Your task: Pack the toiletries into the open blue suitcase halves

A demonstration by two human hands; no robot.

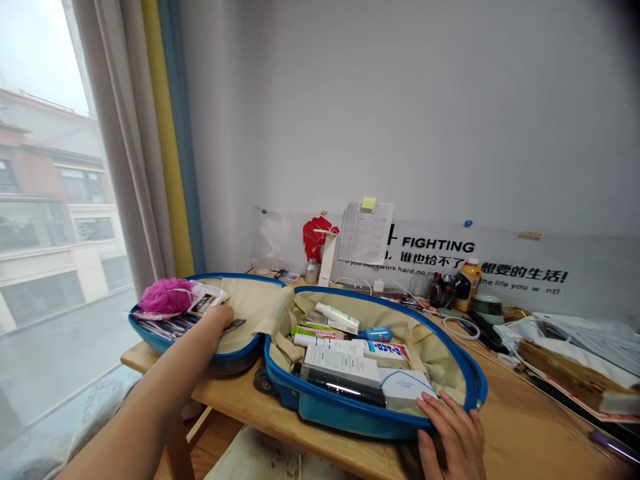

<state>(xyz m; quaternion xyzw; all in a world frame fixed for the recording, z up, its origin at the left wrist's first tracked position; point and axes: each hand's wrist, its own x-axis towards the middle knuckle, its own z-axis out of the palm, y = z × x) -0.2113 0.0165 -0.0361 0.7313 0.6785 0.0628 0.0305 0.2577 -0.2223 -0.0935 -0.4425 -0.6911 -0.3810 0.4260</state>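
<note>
The fingers of the right hand are spread wide and rest over the blue rim of the open hard-shell suitcase, holding nothing that I can make out. The left hand lies at the inner edge of the lid half, but from my remote seat I cannot tell whether its fingers grip anything. The suitcase lies open on the wooden table, with both halves flat and its beige straps loose across the middle. The near half looks well filled: white medicine cartons are stacked beside a black case, with a white tube carton and a blue bottle lying further in. Only a little beige lining shows around them. The lid half carries less, with a pink mesh bath puff and a bundle of printed packets bunched at its far end, leaving much of its lining bare. The straps are unfastened and the lid lies open. Beyond the suitcase, a juice bottle stands among small items on the table.
</note>
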